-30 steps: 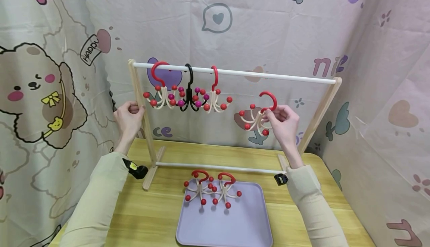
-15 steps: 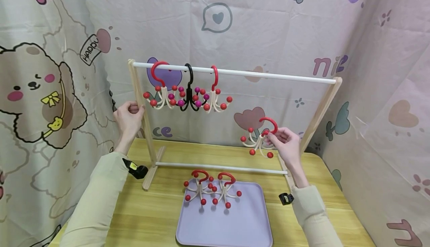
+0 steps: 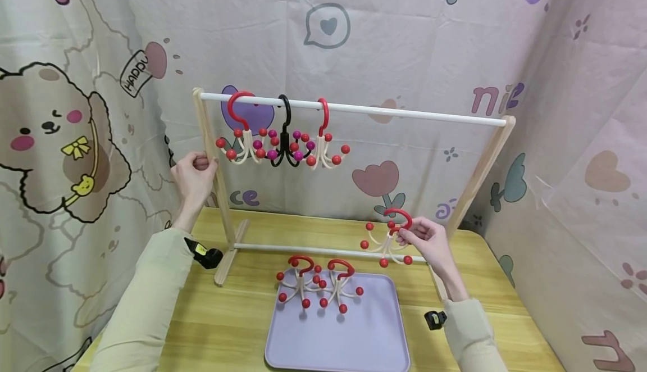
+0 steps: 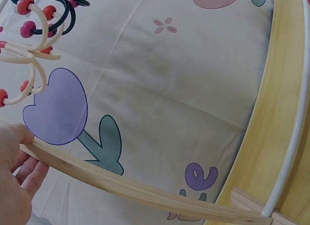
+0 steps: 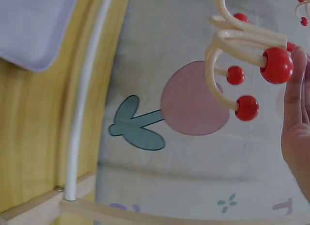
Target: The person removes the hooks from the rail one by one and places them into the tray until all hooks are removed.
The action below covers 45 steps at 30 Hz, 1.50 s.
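My right hand (image 3: 424, 243) pinches a red-hooked hanger (image 3: 388, 237) with cream arms tipped in red beads, held in the air just in front of the rack's lower bar (image 3: 328, 252). The right wrist view shows its cream arms and red beads (image 5: 252, 51) beside my fingers (image 5: 295, 123). My left hand (image 3: 194, 175) grips the wooden left post (image 3: 212, 164) of the small rack; the same post (image 4: 126, 186) appears in the left wrist view. Three hangers (image 3: 283, 136), two red-hooked and one black, hang on the white top rail (image 3: 404, 114).
A lilac tray (image 3: 338, 332) on the yellow wooden table (image 3: 227, 316) holds two more red hangers (image 3: 318, 285). Patterned cloth walls close in the back and right side. The rack's right post (image 3: 480, 169) stands near my right hand.
My right hand has carried its hanger down from just under the top rail to near the lower bar. The left hand has stayed on the post.
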Available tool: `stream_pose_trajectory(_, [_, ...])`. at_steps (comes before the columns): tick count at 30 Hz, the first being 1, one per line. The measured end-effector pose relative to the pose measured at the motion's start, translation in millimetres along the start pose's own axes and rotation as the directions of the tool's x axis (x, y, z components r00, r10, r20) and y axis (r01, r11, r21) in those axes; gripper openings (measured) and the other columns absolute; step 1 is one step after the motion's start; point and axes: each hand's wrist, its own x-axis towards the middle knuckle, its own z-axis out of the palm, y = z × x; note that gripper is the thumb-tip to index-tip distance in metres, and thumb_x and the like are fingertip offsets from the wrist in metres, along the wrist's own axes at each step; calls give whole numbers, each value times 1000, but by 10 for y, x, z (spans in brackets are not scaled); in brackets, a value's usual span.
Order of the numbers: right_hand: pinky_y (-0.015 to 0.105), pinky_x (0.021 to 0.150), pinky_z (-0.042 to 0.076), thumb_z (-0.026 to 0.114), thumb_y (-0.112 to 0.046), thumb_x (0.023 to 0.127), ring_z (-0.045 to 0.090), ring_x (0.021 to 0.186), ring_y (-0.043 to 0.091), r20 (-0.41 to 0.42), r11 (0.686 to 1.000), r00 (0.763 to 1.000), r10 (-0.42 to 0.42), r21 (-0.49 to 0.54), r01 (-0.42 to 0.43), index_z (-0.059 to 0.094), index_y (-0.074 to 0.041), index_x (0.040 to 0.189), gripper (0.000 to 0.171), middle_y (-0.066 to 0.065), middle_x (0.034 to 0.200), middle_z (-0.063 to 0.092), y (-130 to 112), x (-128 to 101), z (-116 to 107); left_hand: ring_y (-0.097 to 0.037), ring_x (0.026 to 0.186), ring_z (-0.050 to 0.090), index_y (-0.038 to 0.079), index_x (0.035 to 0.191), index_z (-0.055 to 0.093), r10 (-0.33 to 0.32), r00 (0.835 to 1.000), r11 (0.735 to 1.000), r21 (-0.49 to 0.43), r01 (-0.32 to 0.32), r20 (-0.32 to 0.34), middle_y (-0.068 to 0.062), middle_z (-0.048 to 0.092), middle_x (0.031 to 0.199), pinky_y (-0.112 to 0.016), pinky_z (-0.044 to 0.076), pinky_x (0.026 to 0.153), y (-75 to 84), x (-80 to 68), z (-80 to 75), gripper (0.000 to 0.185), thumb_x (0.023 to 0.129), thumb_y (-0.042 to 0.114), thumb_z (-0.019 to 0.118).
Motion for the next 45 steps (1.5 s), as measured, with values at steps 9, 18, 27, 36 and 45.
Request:
stream_pose_trajectory(9, [35, 68, 62, 64, 6, 92, 74, 73, 15, 151, 1000, 988, 15, 20, -18, 56, 21, 99, 18, 2, 85, 77, 193, -138, -60, 16, 62, 43, -7, 104, 71, -1, 1000, 1000, 5, 1, 1, -23, 72, 94, -10, 36, 67, 5, 0, -2, 24, 92, 14, 67])
stream_pose_trajectory(18, [33, 71, 62, 63, 6, 92, 75, 77, 13, 253, 998, 966, 50, 26, -59, 56, 21, 99, 18, 0, 90, 78, 330, -234, -94, 16, 62, 44, -6, 103, 72, -5, 1000, 1000, 4, 5, 7, -22, 72, 93, -10, 37, 67, 0, -3, -4, 24, 92, 14, 67])
stream_pose_trajectory(27, [36, 73, 62, 64, 3, 93, 75, 78, 12, 347, 993, 932, 104, 23, -120, 56, 20, 101, 21, 20, 91, 76, 414, -293, -82, 16, 62, 45, -6, 104, 72, -7, 1000, 1000, -1, 7, 11, -22, 72, 94, -9, 38, 64, -3, 1, -10, 24, 92, 14, 67])
stream_pose_trajectory(36, [39, 76, 62, 65, -1, 93, 76, 80, 17, 380, 984, 908, 177, -41, -175, 59, 16, 103, 21, 25, 93, 75, 534, -344, -73, 15, 63, 46, -6, 106, 72, -12, 1000, 1000, 3, 12, 20, -23, 73, 96, -6, 38, 62, -3, 4, -16, 25, 92, 14, 67])
stream_pose_trajectory(45, [32, 76, 62, 64, -3, 93, 76, 83, 13, 396, 972, 888, 233, -66, -225, 58, 17, 108, 25, 14, 95, 78, 624, -390, -60, 14, 65, 46, -6, 106, 72, -9, 1000, 1000, 3, 9, 22, -23, 73, 96, -9, 38, 65, 3, 2, -17, 25, 93, 14, 66])
